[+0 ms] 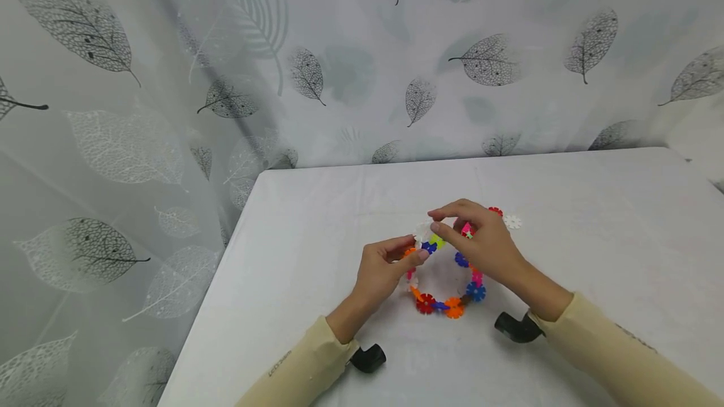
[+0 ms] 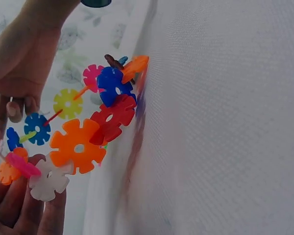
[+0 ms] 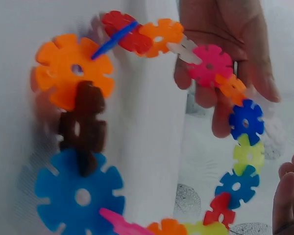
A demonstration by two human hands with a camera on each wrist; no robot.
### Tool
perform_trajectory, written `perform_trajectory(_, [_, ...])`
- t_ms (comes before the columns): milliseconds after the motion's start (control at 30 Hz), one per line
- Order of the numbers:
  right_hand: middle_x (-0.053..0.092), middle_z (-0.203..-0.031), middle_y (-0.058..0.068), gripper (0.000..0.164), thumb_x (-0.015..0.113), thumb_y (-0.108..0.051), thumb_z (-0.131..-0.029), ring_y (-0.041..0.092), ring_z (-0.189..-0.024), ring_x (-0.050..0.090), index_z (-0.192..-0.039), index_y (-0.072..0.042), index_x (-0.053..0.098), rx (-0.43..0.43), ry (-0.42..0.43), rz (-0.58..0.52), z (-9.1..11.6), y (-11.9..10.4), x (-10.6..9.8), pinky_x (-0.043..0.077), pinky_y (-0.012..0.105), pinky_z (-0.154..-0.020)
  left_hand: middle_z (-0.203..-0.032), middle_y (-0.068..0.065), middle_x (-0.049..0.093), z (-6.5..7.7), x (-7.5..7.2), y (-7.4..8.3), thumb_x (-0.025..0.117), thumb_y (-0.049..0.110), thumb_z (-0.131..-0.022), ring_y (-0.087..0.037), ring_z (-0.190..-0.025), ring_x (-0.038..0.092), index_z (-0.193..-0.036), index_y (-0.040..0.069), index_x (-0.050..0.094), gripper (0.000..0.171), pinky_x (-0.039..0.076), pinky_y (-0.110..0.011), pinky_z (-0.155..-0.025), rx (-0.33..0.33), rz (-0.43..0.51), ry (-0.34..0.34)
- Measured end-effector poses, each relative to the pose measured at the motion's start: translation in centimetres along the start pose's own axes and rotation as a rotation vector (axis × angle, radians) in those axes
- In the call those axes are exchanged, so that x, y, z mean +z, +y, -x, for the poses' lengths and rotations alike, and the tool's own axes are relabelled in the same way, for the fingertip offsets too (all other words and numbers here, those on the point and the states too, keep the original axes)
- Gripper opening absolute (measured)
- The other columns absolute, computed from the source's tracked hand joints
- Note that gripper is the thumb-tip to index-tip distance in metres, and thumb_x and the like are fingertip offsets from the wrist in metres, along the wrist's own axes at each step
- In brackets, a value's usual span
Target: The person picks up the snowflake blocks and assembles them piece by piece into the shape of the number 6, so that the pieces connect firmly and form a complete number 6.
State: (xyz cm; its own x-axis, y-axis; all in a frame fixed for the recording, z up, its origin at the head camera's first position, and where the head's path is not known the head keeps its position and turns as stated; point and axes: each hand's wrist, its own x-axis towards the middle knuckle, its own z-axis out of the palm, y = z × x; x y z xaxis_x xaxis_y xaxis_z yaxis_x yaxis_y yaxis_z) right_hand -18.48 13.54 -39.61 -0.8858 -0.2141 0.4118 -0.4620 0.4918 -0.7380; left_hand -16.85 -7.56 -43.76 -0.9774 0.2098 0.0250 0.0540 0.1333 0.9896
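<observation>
The left hand (image 1: 387, 272) holds the ring of multicoloured, slotted, flower-shaped plastic discs (image 1: 454, 311) at its left side, thumb and fingers close together. The right hand (image 1: 481, 240) has thumb and index finger narrowly spaced at the ring's far side; whether they pinch a disc cannot be told. The ring hangs between the hands, its near side low over the white cloth-covered worktop (image 1: 317, 225).

Hazards:

1. Joint separation. The discs appear joined only at their notches. A pull or twist by either hand could open a joint; pressing one end may unseat its neighbour.

2. Sagging. With the left hand's hold at one side, the ring's weight may load nearby joints. A slackened hold could drop it.

3. Disturbed parts. A white flower-shaped disc (image 1: 513, 222) and a red flower-shaped disc (image 1: 495, 211) lie just beyond the right hand. A backward sweep of the knuckles could push them away.
</observation>
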Motion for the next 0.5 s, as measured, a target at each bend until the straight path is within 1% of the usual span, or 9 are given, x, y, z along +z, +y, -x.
perform_trajectory(167, [0.068, -0.117, 0.0, 0.03, 0.073, -0.015, -0.095, 0.01, -0.088, 0.059, -0.125, -0.014, 0.072, -0.032, 0.122, -0.038, -0.8, 0.1, -1.4, 0.047, 0.02, -0.067, -0.108, -0.001, 0.075, 0.1, -0.1, 0.0, 0.081, 0.028, -0.089, -0.016, -0.101, 0.07, -0.125, 0.009, 0.073, 0.041, 0.057, -0.029, -0.085, -0.029, 0.048, 0.01])
perform_trajectory(267, [0.066, -0.122, 0.003, 0.034, 0.071, -0.011, -0.096, 0.006, -0.095, 0.058, -0.13, -0.013, 0.07, -0.035, 0.209, -0.04, -1.3, 0.2, -2.4, 0.044, 0.018, -0.071, -0.109, -0.002, 0.075, 0.1, -0.2, -0.1, 0.082, 0.026, -0.088, -0.017, -0.102, 0.07, -0.124, 0.008, 0.073, 0.041, 0.057, -0.029, -0.087, -0.041, 0.073, 0.009])
perform_trajectory(367, [0.065, -0.127, 0.007, 0.036, 0.069, -0.01, -0.097, 0.003, -0.1, 0.057, -0.133, -0.011, 0.067, -0.021, 0.277, -0.053, -1.7, 0.5, -3.3, 0.044, 0.017, -0.075, -0.11, -0.002, 0.075, 0.2, -0.4, -0.3, 0.082, 0.024, -0.088, -0.018, -0.1, 0.07, -0.124, 0.007, 0.073, 0.041, 0.056, -0.029, -0.086, -0.047, 0.081, 0.002])
perform_trajectory(500, [0.064, -0.129, 0.009, 0.036, 0.066, -0.014, -0.1, 0.002, -0.102, 0.057, -0.136, -0.012, 0.065, 0.027, 0.332, -0.061, -2.1, 1.3, -4.3, 0.044, 0.017, -0.08, -0.113, 0.0, 0.073, 0.2, -0.6, -0.3, 0.083, 0.025, -0.087, -0.018, -0.096, 0.069, -0.124, 0.008, 0.073, 0.041, 0.056, -0.029, -0.081, -0.047, 0.066, -0.004])
